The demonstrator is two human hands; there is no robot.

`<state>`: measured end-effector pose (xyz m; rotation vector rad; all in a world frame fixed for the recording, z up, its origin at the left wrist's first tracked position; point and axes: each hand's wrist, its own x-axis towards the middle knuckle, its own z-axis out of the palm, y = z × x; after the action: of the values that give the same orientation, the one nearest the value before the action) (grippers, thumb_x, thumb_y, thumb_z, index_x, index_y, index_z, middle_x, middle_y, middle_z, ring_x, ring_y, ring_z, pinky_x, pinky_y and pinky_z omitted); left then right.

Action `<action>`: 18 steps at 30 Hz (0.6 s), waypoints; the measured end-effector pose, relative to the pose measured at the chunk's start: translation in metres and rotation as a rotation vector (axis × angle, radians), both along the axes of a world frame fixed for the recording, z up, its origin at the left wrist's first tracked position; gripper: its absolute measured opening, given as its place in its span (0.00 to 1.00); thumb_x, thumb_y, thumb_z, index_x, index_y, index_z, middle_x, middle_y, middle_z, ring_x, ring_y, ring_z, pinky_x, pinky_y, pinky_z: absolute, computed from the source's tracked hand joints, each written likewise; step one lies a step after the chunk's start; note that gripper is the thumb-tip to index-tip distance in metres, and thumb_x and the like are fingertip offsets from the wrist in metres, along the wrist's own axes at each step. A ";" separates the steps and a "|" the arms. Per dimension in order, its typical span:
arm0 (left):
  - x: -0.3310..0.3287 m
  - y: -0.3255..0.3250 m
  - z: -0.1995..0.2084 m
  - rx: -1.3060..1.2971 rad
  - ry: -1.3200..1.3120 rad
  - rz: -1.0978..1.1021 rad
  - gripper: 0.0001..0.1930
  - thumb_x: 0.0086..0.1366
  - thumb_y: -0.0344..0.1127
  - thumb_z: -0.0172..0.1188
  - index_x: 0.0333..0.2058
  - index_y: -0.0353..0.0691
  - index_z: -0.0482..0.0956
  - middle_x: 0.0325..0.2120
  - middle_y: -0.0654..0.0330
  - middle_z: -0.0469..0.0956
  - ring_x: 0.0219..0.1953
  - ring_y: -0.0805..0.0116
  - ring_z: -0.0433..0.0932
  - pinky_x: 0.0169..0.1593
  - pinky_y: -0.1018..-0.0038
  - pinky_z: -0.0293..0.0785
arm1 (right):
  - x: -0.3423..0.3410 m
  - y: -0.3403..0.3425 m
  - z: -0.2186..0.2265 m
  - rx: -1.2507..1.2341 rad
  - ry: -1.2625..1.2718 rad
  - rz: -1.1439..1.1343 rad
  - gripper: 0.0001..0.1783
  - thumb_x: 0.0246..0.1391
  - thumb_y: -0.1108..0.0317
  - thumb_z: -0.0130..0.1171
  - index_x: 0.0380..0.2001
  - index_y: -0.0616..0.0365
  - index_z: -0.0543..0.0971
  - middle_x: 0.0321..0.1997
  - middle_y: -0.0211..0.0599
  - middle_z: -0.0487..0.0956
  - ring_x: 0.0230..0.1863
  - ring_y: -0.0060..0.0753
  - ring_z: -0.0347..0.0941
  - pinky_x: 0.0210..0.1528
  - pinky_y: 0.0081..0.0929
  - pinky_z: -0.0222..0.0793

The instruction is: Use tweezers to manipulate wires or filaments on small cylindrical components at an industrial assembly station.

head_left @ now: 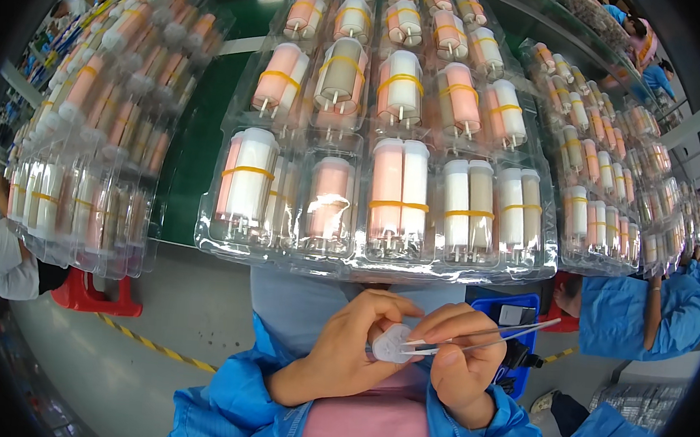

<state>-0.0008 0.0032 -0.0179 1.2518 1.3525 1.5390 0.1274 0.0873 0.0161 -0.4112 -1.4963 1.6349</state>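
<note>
Close to my body, my left hand (341,340) is closed around a small cylinder with a white round end (392,343), its end face turned to the right. My right hand (463,360) pinches a pair of metal tweezers (496,336). The tweezer tips touch or nearly touch the white end face; which one, I cannot tell. Beyond my hands lies a clear plastic tray (322,264) of pink, white and grey-brown cylinders with metal prongs, many of them bundled by yellow rubber bands (400,205).
More filled clear trays are stacked at the left (82,224) and right (599,256) on the green tabletop (191,167). A blue bin (522,369) stands below at my right. Red stools (101,292) and co-workers in blue sleeves (627,319) are on both sides.
</note>
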 end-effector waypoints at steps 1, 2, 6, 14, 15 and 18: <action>0.002 -0.002 0.001 -0.029 -0.051 -0.002 0.28 0.48 0.25 0.72 0.42 0.38 0.61 0.40 0.50 0.74 0.42 0.65 0.75 0.41 0.73 0.73 | 0.000 -0.001 0.000 -0.054 0.033 0.022 0.09 0.54 0.71 0.58 0.33 0.68 0.76 0.34 0.49 0.79 0.33 0.34 0.75 0.36 0.26 0.72; 0.004 -0.005 0.003 -0.058 -0.103 -0.004 0.29 0.48 0.25 0.72 0.41 0.39 0.60 0.38 0.51 0.74 0.40 0.68 0.75 0.40 0.75 0.73 | 0.000 0.000 -0.001 -0.059 0.038 0.022 0.10 0.55 0.70 0.57 0.34 0.68 0.75 0.34 0.49 0.78 0.33 0.33 0.75 0.36 0.26 0.72; 0.004 -0.008 0.009 -0.125 -0.114 0.030 0.31 0.46 0.25 0.74 0.40 0.40 0.58 0.32 0.56 0.72 0.33 0.76 0.74 0.35 0.79 0.71 | 0.001 0.001 -0.004 -0.110 0.058 0.017 0.11 0.58 0.67 0.54 0.35 0.67 0.73 0.33 0.47 0.77 0.33 0.33 0.75 0.36 0.26 0.72; 0.009 -0.008 0.001 -0.069 -0.099 0.107 0.31 0.46 0.32 0.76 0.39 0.38 0.60 0.28 0.57 0.72 0.29 0.76 0.74 0.31 0.79 0.72 | -0.002 -0.001 -0.001 -0.193 0.083 -0.002 0.12 0.59 0.66 0.54 0.35 0.67 0.73 0.31 0.47 0.77 0.31 0.33 0.76 0.34 0.27 0.73; 0.009 -0.007 -0.001 -0.034 -0.089 0.137 0.31 0.46 0.36 0.77 0.38 0.37 0.61 0.27 0.57 0.72 0.27 0.76 0.75 0.29 0.79 0.73 | -0.002 -0.001 0.000 -0.193 0.083 -0.001 0.12 0.59 0.66 0.54 0.35 0.67 0.73 0.32 0.47 0.77 0.31 0.33 0.76 0.35 0.27 0.73; 0.007 -0.008 0.005 -0.087 -0.126 0.056 0.32 0.46 0.24 0.74 0.40 0.40 0.57 0.31 0.56 0.71 0.33 0.74 0.73 0.35 0.78 0.71 | -0.001 0.001 -0.001 -0.164 0.074 0.010 0.11 0.59 0.66 0.54 0.35 0.67 0.73 0.32 0.47 0.77 0.33 0.33 0.75 0.36 0.27 0.73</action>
<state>0.0065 -0.0047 -0.0126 1.0541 1.3678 1.5535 0.1261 0.0883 0.0146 -0.4283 -1.3166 1.7680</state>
